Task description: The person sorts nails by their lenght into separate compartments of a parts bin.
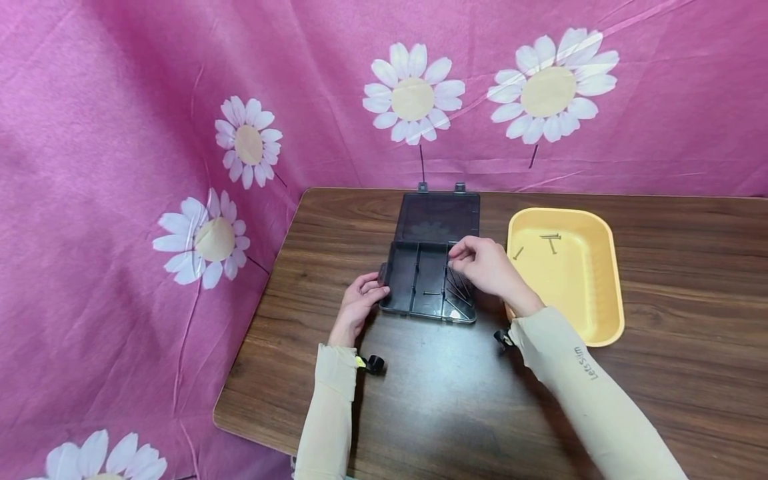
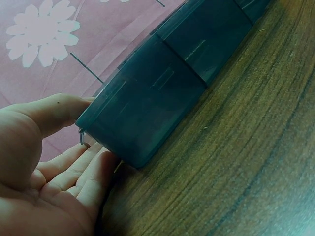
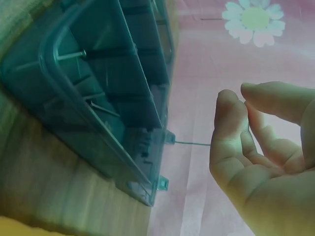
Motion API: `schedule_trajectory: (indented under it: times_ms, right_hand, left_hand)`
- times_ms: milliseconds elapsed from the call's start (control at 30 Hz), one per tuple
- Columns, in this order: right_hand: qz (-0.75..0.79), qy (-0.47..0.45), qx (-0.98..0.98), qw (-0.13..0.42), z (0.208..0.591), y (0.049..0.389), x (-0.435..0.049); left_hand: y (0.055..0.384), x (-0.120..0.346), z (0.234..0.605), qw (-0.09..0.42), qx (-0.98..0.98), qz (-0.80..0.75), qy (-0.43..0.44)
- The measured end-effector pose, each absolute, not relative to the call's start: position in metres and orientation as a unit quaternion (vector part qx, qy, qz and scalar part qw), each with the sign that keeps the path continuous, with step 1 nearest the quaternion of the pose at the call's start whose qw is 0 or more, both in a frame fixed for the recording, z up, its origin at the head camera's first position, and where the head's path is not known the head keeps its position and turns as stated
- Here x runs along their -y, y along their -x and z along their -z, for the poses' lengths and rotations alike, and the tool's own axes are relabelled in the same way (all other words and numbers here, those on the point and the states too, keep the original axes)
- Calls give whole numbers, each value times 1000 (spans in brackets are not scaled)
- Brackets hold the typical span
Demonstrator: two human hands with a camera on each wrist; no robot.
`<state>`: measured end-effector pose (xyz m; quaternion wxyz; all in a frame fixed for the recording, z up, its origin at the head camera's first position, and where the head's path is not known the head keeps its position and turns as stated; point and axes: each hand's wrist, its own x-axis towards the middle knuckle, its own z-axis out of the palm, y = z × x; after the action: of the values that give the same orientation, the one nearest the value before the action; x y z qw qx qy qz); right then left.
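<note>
A dark, see-through compartment box [image 1: 401, 273] lies on the table with its lid [image 1: 439, 217] folded back. My left hand [image 1: 357, 305] grips its left side; the left wrist view shows the thumb on the upper edge and fingers against the lower side. Over the right-hand column hovers my right hand [image 1: 485, 265], thumb and fingertips bent close together. The right wrist view shows nothing between them. Several thin metal nails or screws [image 1: 459, 285] lean in that column, and a single short one [image 1: 431, 293] lies in the middle column.
Right of the box stands a yellow tub [image 1: 613, 280]; a few thin metal nails or screws [image 1: 551, 237] lie inside it. The brown wooden table [image 1: 438, 400] ends at the left, and a pink flowered cloth [image 1: 336, 87] hangs behind it.
</note>
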<state>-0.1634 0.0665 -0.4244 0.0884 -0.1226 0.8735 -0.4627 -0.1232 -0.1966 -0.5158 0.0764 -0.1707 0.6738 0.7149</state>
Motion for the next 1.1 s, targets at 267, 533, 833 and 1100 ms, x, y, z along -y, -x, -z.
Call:
schedule_trajectory:
  times_ms: [267,533,833,1100]
  right_hand:
    - [465,113,-874,86,421,168,-79]
    - [469,87,-876,72,415,174,-99]
    - [455,52,-889,28,406,182,-134]
    - [395,22,-918,15,409,191,-168]
  left_hand:
    - [123,197,515,81,-672,-715,174]
    - [117,194,492,106,-680,-708,156]
    - [117,194,492,106,-677,-711,156]
    - [117,194,492,105,-678,-710,160]
